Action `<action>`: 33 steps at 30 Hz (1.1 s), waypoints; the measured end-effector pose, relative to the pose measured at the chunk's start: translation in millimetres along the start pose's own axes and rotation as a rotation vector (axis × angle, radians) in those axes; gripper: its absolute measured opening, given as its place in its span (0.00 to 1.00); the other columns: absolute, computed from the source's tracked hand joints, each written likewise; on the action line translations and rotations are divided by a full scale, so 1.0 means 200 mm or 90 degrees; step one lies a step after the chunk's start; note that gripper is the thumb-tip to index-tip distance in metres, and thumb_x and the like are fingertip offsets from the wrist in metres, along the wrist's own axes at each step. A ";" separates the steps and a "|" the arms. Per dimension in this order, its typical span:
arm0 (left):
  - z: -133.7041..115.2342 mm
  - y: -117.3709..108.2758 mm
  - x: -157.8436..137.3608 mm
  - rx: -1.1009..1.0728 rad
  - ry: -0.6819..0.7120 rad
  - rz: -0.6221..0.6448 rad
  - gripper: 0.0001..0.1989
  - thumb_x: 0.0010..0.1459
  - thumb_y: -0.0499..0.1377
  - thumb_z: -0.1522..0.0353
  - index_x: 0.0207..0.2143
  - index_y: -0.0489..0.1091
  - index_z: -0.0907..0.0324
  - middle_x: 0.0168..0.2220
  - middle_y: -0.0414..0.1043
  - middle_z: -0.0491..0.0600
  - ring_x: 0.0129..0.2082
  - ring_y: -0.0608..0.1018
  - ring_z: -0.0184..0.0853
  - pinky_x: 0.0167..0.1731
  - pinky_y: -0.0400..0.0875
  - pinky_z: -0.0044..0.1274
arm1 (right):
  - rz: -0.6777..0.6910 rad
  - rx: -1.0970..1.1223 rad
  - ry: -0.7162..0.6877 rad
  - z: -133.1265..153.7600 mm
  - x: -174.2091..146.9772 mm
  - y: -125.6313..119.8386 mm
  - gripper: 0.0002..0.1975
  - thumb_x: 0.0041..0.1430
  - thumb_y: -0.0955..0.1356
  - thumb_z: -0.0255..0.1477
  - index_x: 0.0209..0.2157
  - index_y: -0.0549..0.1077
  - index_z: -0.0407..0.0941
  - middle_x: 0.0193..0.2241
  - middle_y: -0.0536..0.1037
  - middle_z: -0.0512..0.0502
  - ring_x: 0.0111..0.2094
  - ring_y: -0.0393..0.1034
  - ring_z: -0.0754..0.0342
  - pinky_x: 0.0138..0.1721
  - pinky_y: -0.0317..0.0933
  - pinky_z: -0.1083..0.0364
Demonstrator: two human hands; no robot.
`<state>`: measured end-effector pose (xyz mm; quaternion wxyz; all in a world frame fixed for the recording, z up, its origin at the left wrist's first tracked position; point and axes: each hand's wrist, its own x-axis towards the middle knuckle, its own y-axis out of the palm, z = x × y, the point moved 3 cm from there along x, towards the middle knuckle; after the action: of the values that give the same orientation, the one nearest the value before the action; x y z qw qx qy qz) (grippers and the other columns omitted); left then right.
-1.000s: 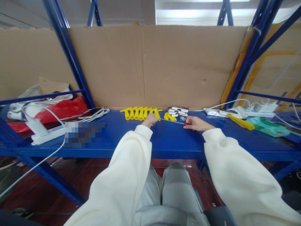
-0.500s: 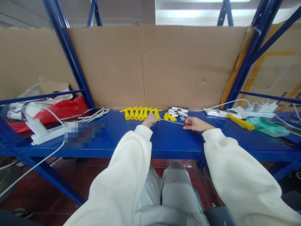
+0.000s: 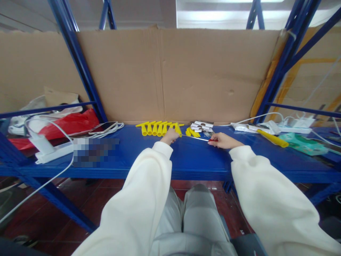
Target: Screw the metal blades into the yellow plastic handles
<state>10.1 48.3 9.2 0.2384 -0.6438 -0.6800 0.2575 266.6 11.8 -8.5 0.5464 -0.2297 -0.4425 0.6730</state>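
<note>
My left hand (image 3: 171, 136) is closed around a yellow plastic part (image 3: 178, 129) with a tube-like body, holding it just above the blue shelf. In my right hand (image 3: 221, 140) is a screwdriver (image 3: 212, 140) with a red handle, gripped by the fingers. Its thin metal shaft points left and its tip meets the yellow part by my left hand; the exact contact is too small to make out. To the left stand several similar yellow parts (image 3: 155, 129) in a row. Small yellow pieces (image 3: 192, 133) lie between my hands, beside small metal bits (image 3: 207, 134).
White paper-like packets (image 3: 201, 126) lie behind the small pieces, against the cardboard wall (image 3: 207, 78). At right are a yellow tapered object (image 3: 272, 138), a green plastic bag (image 3: 303, 143) and a power strip (image 3: 293, 128). A phone (image 3: 103, 128), cables and a red bag (image 3: 71, 125) sit at left.
The fingers of my right hand have shifted slightly on the screwdriver handle. My left hand and the yellow part stay in place.
</note>
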 end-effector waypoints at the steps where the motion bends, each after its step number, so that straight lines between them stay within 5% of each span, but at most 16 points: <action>1: 0.00 0.00 0.00 0.001 -0.002 0.001 0.07 0.55 0.62 0.77 0.39 0.74 0.68 0.18 0.65 0.43 0.17 0.69 0.27 0.17 0.60 0.18 | 0.004 0.009 0.003 0.00 0.00 0.00 0.21 0.50 0.70 0.50 0.26 0.70 0.45 0.20 0.73 0.49 0.24 0.68 0.53 0.27 0.61 0.55; 9: 0.00 0.00 -0.01 -0.015 -0.004 -0.012 0.06 0.54 0.62 0.77 0.36 0.74 0.65 0.16 0.64 0.43 0.17 0.70 0.29 0.18 0.60 0.19 | -0.053 0.062 0.028 -0.01 0.00 0.00 0.24 0.41 0.76 0.47 0.28 0.65 0.47 0.19 0.71 0.55 0.19 0.64 0.57 0.22 0.58 0.57; 24: 0.00 0.00 -0.01 -0.009 -0.005 -0.004 0.06 0.56 0.61 0.77 0.38 0.74 0.67 0.17 0.66 0.43 0.15 0.66 0.26 0.18 0.59 0.19 | 0.007 0.020 0.015 0.03 -0.01 -0.01 0.20 0.51 0.70 0.49 0.25 0.70 0.45 0.19 0.74 0.48 0.22 0.68 0.54 0.25 0.61 0.55; 33: 0.00 0.00 0.00 0.012 -0.006 -0.005 0.11 0.57 0.60 0.77 0.43 0.75 0.68 0.20 0.69 0.46 0.17 0.69 0.27 0.18 0.59 0.18 | -0.029 0.047 0.016 0.00 0.00 0.01 0.21 0.43 0.75 0.47 0.27 0.67 0.46 0.21 0.74 0.51 0.20 0.66 0.56 0.23 0.59 0.56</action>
<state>10.2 48.3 8.6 0.2418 -0.6375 -0.6814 0.2660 265.6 12.6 -10.6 0.5751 -0.2078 -0.4153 0.6735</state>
